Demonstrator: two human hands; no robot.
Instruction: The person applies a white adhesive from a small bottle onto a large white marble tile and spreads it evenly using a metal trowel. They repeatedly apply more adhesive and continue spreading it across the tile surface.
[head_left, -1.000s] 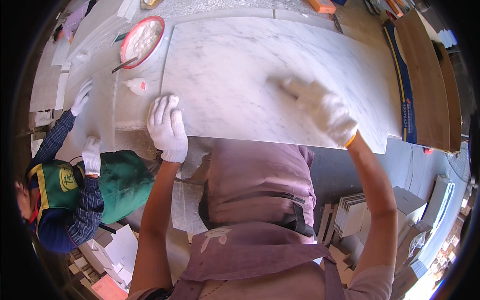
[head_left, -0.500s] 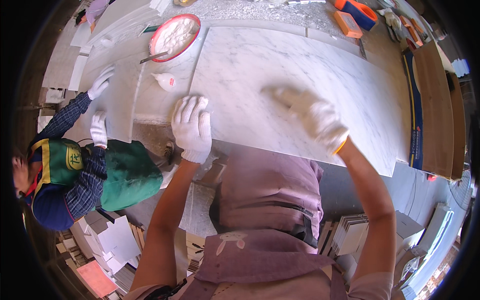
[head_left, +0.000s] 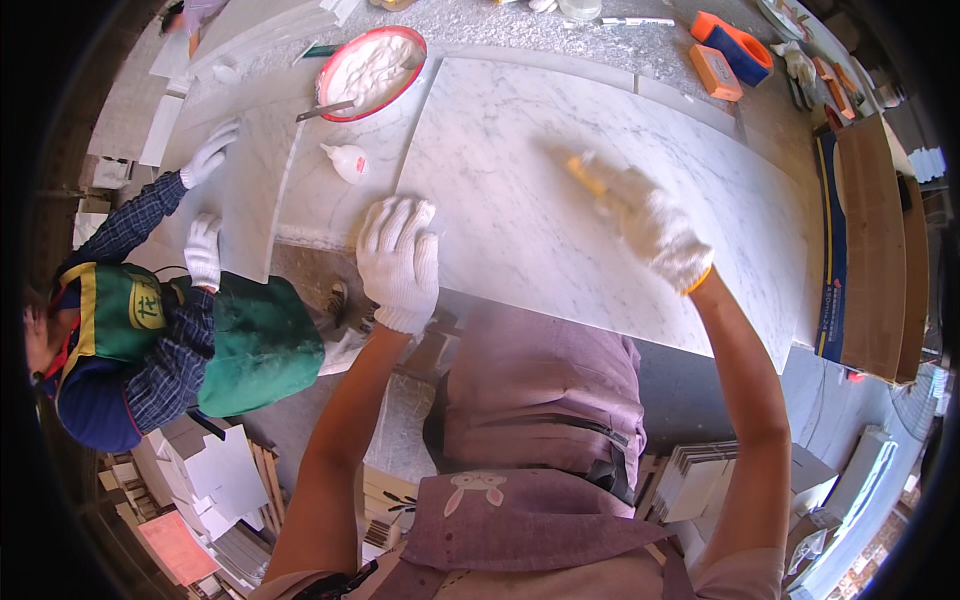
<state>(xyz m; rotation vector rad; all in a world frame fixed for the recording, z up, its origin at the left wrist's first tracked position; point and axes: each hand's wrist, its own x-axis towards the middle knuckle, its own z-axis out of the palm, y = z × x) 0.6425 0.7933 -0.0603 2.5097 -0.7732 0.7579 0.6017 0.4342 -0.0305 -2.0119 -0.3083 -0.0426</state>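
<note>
A large white marble slab (head_left: 520, 130) with grey veins lies flat before me. My left hand (head_left: 398, 265), in a white knitted glove, rests with fingers extended at the slab's near left edge. On the slab's surface, my gloved right hand (head_left: 665, 230) is closed around a small yellow-orange piece (head_left: 588, 177). Motion blur hides that piece's exact kind. Left of the slab are a white squeeze bulb (head_left: 346, 162) and a red-rimmed bowl (head_left: 420, 62) of white paste, with a flat-bladed tool (head_left: 325, 111) across its rim.
A co-worker (head_left: 135, 330) in a green apron stands at left, gloved hands on another slab (head_left: 250, 190). Far right are an orange block (head_left: 716, 73), an orange-and-blue tool (head_left: 738, 50) and gloves (head_left: 797, 70). A cardboard box (head_left: 868, 240) stands beyond the slab's right end.
The view has shifted a little, so the scene sits further right. My right hand is still blurred on the slab, and the yellow-orange piece shows more plainly. My left hand stays at the edge.
</note>
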